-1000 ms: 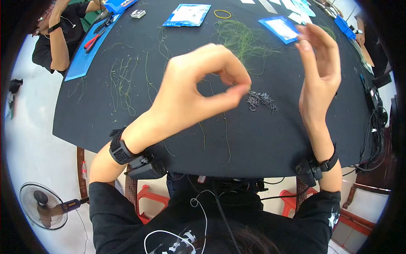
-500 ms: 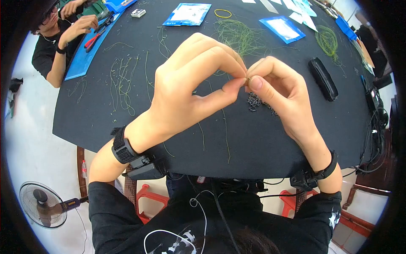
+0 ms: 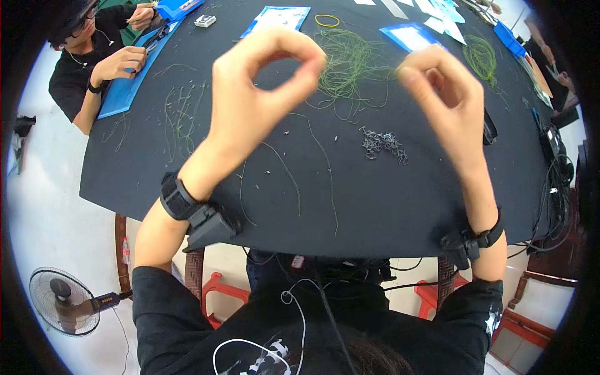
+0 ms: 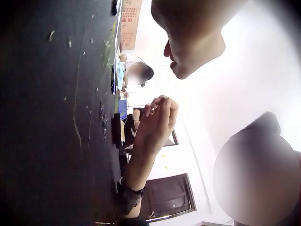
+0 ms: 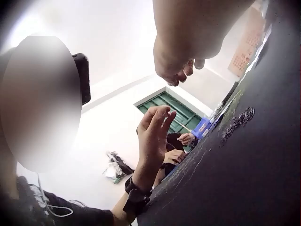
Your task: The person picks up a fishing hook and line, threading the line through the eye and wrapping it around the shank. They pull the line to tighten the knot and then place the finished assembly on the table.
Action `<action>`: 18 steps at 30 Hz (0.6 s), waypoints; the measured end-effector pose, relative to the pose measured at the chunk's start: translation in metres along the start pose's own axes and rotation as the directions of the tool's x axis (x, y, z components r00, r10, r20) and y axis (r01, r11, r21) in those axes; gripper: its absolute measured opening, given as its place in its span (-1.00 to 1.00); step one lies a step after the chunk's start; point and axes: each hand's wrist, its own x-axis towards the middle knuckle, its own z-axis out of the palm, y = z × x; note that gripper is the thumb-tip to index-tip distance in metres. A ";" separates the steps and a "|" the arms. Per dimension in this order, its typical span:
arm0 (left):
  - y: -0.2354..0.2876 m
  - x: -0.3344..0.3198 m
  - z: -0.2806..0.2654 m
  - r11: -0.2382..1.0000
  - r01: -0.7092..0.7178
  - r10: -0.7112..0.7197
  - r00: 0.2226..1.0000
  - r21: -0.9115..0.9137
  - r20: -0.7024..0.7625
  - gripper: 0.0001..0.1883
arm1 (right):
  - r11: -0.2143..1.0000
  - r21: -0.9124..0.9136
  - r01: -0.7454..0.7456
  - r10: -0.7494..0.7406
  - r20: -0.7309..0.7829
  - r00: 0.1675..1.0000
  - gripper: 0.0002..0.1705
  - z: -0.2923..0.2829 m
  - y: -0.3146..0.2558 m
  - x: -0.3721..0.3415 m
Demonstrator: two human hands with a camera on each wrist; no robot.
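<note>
My left hand (image 3: 247, 94) is raised over the table, thumb and index finger pinched in a ring. Whatever tiny thing its fingertips cover I cannot tell. Apart from it on the right, my right hand (image 3: 447, 106) also pinches thumb against index finger, with a faint bit of thin fishing line at the tips. In the left wrist view a tiny dark speck shows at the right hand's (image 4: 157, 120) fingertips. Below and between the hands lies a heap of small dark fish hooks (image 3: 382, 145). Green fishing line (image 3: 350, 69) is tangled behind it. Cut strands (image 3: 329, 169) lie nearer me.
Blue-and-white packets (image 3: 412, 37) and a yellow ring (image 3: 327, 20) lie at the back of the black table (image 3: 387, 212). A coil of green line (image 3: 480, 59) and a black case (image 3: 490, 130) are on the right. Another person (image 3: 84, 50) sits at the left beside a blue mat (image 3: 125, 94).
One second ago the right hand's fingers were parted; half a second ago both hands' fingertips met. Now the hands have drawn apart, the left moving left and away, the right moving right and away.
</note>
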 end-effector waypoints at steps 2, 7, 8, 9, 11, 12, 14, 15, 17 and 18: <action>-0.010 0.005 -0.004 0.999 0.043 -0.040 0.990 0.017 -0.132 -0.93 | 0.998 -0.069 0.012 -0.014 -0.034 0.999 -0.84 -0.014 0.013 0.005; -0.039 0.009 -0.029 0.978 0.209 -0.210 0.959 -0.026 -0.191 -0.90 | 0.992 -0.081 -0.094 0.083 -0.135 0.987 -0.81 -0.039 0.051 0.012; -0.046 0.009 -0.032 0.978 0.207 -0.208 0.959 -0.025 -0.190 -0.90 | 0.988 -0.093 -0.121 0.102 -0.188 0.977 -0.79 -0.044 0.057 0.013; -0.053 0.010 -0.035 0.975 0.223 -0.221 0.950 -0.017 -0.221 -0.86 | 0.988 -0.093 -0.121 0.101 -0.191 0.976 -0.79 -0.050 0.063 0.014; -0.062 0.009 -0.040 0.972 0.237 -0.231 0.940 -0.009 -0.251 -0.83 | 0.985 -0.089 -0.151 0.124 -0.256 0.959 -0.77 -0.060 0.072 0.014; -0.064 0.009 -0.042 0.956 0.287 -0.292 0.922 -0.057 -0.256 -0.83 | 0.979 -0.115 -0.171 0.134 -0.279 0.951 -0.77 -0.064 0.075 0.014; -0.067 0.008 -0.046 0.936 0.335 -0.351 0.900 -0.104 -0.258 -0.84 | 0.981 -0.106 -0.165 0.125 -0.309 0.943 -0.77 -0.070 0.085 0.015; -0.068 0.007 -0.047 0.929 0.343 -0.368 0.892 -0.135 -0.264 -0.82 | 0.982 -0.099 -0.160 0.118 -0.340 0.933 -0.78 -0.073 0.089 0.015; -0.070 0.008 -0.049 0.921 0.351 -0.385 0.883 -0.167 -0.268 -0.81 | 0.982 -0.071 -0.174 0.137 -0.358 0.924 -0.77 -0.077 0.093 0.014; -0.070 0.008 -0.050 0.917 0.353 -0.394 0.876 -0.187 -0.277 -0.80 | 0.977 -0.060 -0.205 0.166 -0.392 0.905 -0.77 -0.081 0.096 0.014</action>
